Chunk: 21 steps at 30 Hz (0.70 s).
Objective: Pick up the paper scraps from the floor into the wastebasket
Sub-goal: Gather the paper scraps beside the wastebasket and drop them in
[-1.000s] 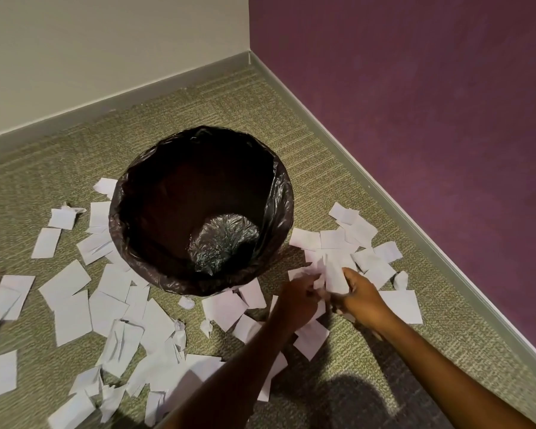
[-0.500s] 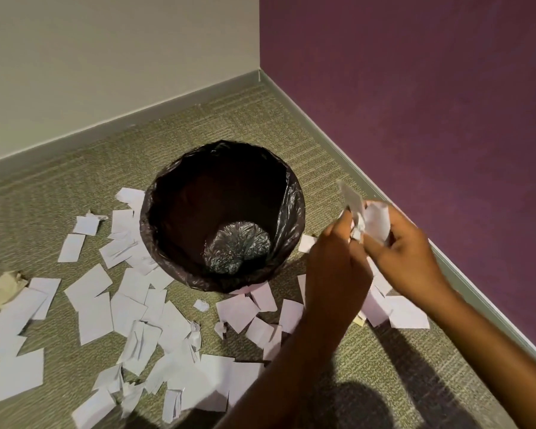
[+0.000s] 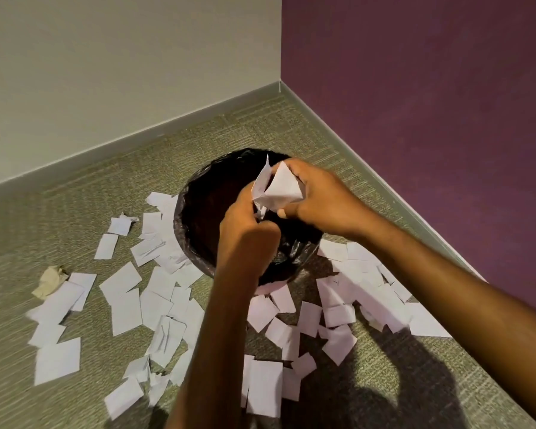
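Left hand and right hand pinch bunched white paper scraps over the round black-lined wastebasket, apparently to drop them inside.

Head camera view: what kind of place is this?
Likely the corner of an office or a similar indoor room: short-pile carpet, a grey baseboard along a beige wall and a purple wall, and a bag-lined wastebasket.
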### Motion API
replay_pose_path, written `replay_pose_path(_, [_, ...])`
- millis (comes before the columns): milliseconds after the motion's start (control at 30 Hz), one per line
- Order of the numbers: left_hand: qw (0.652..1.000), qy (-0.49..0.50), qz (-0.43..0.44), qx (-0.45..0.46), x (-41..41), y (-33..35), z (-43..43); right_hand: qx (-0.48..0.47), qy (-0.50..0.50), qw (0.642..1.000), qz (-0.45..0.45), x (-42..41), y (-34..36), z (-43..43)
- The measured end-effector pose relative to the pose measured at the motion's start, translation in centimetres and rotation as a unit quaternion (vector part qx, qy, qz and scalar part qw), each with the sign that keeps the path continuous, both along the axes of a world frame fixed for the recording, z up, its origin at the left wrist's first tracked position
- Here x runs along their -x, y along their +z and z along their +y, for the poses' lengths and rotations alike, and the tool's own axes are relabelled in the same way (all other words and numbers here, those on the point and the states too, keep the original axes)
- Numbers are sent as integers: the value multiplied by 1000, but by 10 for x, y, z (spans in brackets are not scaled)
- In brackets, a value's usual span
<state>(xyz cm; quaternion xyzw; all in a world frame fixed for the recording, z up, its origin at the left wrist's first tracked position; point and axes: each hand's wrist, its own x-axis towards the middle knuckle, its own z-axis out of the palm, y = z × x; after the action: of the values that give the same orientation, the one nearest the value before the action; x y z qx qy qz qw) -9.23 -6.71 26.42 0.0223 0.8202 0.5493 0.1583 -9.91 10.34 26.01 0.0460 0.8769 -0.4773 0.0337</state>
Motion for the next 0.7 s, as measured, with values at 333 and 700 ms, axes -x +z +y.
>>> replay_pose_path(333, [989, 111, 37, -86, -5, 10, -15, 25, -65, 997, 36, -11, -1, 15])
replay_pose_path(700, [947, -291, -101, 91, -54, -109, 90, 57, -274, 953, -114, -116, -116, 124])
